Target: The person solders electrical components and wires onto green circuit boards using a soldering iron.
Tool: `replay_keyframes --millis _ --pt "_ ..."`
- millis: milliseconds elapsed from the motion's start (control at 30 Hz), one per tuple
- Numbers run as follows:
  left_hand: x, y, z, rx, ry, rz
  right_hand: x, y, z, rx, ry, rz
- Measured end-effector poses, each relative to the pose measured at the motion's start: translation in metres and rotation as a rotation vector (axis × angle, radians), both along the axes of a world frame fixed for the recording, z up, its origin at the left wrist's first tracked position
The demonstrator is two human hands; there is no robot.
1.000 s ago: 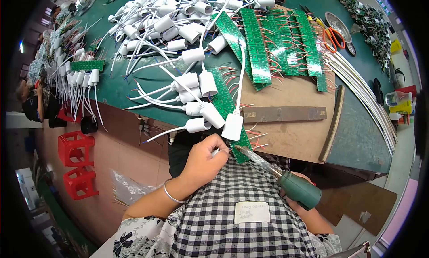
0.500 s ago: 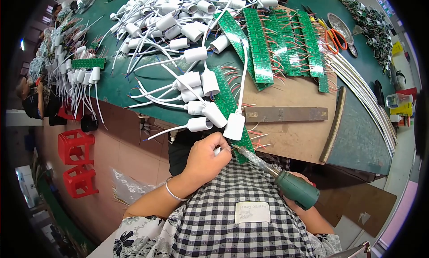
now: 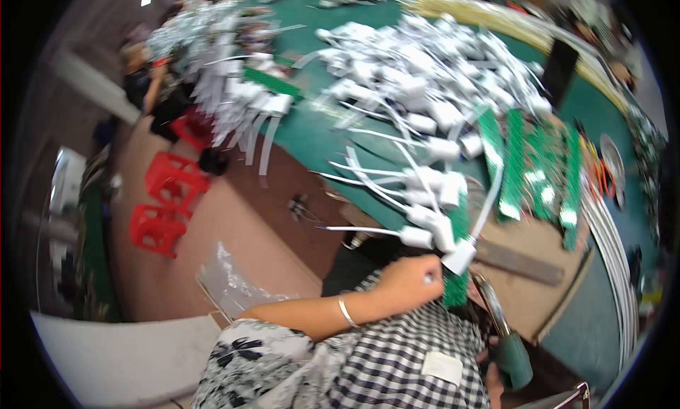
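My left hand (image 3: 409, 287) is closed beside the near end of a narrow green circuit board strip (image 3: 456, 293). A small white part (image 3: 428, 278) shows between its fingers; blur hides its kind. My right hand (image 3: 494, 381), mostly covered by the tool, grips a soldering iron (image 3: 511, 358) with a green body and a metal barrel. The iron's tip points up, just right of the strip. A white cylindrical cap with a cord (image 3: 460, 256) lies across the strip, and several more corded white caps (image 3: 418, 237) lie along its left side.
Behind is a large pile of white corded caps (image 3: 425, 83) on the green table (image 3: 304, 129). More circuit boards (image 3: 511, 164) lie right on a brown board (image 3: 520, 295) with a flat bar (image 3: 520, 262). Red stools (image 3: 157, 228) stand left; another person (image 3: 152, 86) sits beyond.
The whole view has swung left and blurred, so the bench appears further right and lower. The iron is now steeper, and its tip has moved away from my left hand.
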State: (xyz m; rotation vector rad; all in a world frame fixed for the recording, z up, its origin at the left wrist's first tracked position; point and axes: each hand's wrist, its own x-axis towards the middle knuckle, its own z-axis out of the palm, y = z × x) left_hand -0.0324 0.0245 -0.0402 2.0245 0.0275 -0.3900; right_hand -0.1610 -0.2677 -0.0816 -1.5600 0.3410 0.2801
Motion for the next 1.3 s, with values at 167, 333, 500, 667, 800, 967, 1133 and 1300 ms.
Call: replay_keyframes --millis 167,333,500,667,800,967,1133,1300 --pt "-0.008 0.0 0.005 0.015 0.011 0.003 0.014 0.013 0.021 -0.061 -0.283 0.153" --pt "-0.01 0.003 0.007 0.045 -0.014 0.015 0.02 0.016 0.016 -0.021 -0.352 0.144" --pt "-0.007 0.001 0.006 0.033 0.001 -0.018 0.018 0.015 0.014 0.007 -0.382 0.095" --pt "-0.01 0.011 0.021 0.151 0.054 -0.031 0.017 0.014 0.022 -0.1 -0.16 0.043" --pt "-0.003 0.034 0.051 0.255 -0.227 -0.175 0.034 0.033 0.025 0.172 -0.397 -0.13" --pt "0.079 0.073 0.076 0.267 -0.69 0.065 0.048 0.034 0.028 0.162 -0.452 -0.215" --pt "0.194 0.096 0.049 0.659 -1.035 0.204 0.043 0.029 0.035 0.171 -0.385 -0.129" --pt "0.23 0.091 0.026 0.764 -1.119 0.158 0.054 0.041 0.064 0.029 -0.419 -0.135"
